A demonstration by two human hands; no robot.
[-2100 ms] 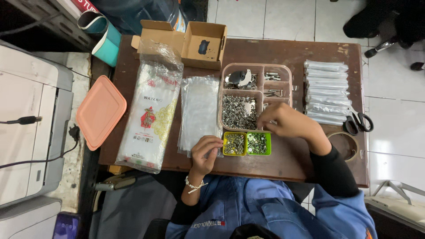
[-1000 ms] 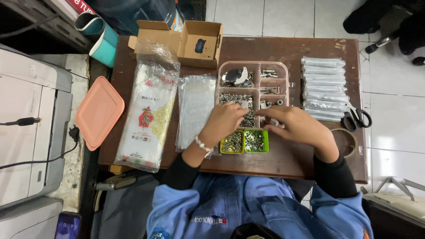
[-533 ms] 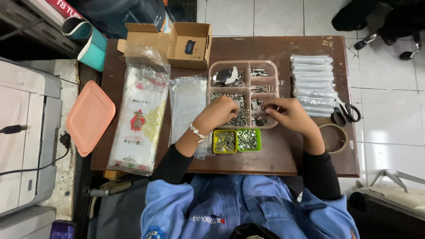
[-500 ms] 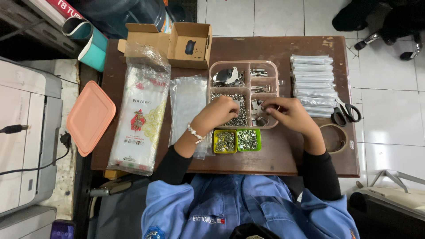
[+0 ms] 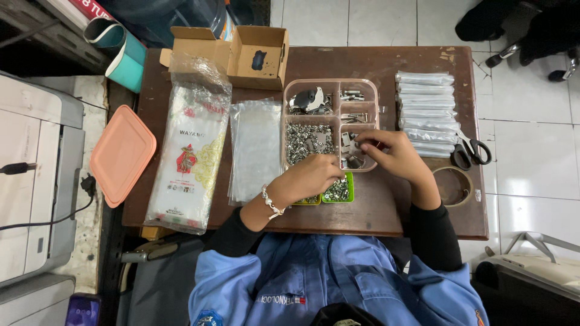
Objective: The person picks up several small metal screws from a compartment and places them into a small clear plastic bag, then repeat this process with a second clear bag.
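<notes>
Pink plastic is what I watch here: the pink compartment tray sits at centre frame on the brown table, its long axis running up and down the picture. My right hand lies just right of its lower right compartment, fingertips pinched together over the small metal parts there. It looks to be grasping one piece, though the piece itself is too small for me to make out. My left hand rests curled at the tray's lower edge, partly over the two small green and yellow bins of screws. Whether it holds anything I cannot tell, since the fingers are turned under.

So the parts lie up and left of the right hand, touching its fingertips, and that hand is the nearer of the two to that compartment. The left is closer to the screw heap in the middle left cell.

Right of the tray lies a stack of filled clear bags, with scissors just beside its lower end. A pile of empty clear sleeves lies left of the tray.

Against half a second ago, the left hand has drawn down from over the screw heap to the tray's lower rim. The right hand has stayed at the same compartment.
</notes>
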